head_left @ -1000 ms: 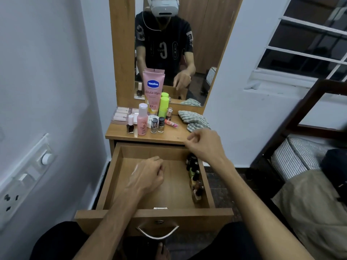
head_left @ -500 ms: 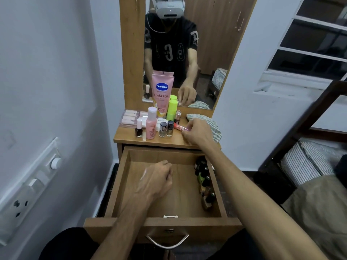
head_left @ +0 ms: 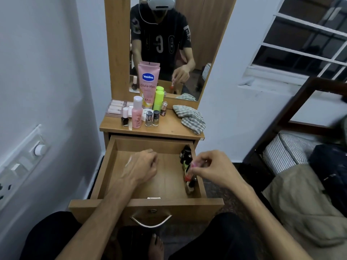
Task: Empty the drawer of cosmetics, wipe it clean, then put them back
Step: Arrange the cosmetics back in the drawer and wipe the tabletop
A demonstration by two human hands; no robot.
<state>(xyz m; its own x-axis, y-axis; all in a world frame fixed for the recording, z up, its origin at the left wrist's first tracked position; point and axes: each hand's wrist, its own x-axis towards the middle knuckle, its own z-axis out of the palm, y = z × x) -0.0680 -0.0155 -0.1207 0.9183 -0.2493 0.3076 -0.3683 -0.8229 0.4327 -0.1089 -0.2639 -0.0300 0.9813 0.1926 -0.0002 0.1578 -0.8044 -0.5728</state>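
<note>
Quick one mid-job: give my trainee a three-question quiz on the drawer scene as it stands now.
1. True or false: the right hand pinches a small pink tube above the drawer.
2. Along which side of the drawer do the small bottles stand? A left B right C front
3. What lies on the dresser top right of the cosmetics?

Key: 1 true; 2 B; 3 the checked cloth.

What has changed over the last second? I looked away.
The right hand reached to the tabletop, picked up the small pink tube and brought it down over the bottles along the drawer's right side. The left hand stayed curled in the drawer; the cloth is unmoved.
</note>
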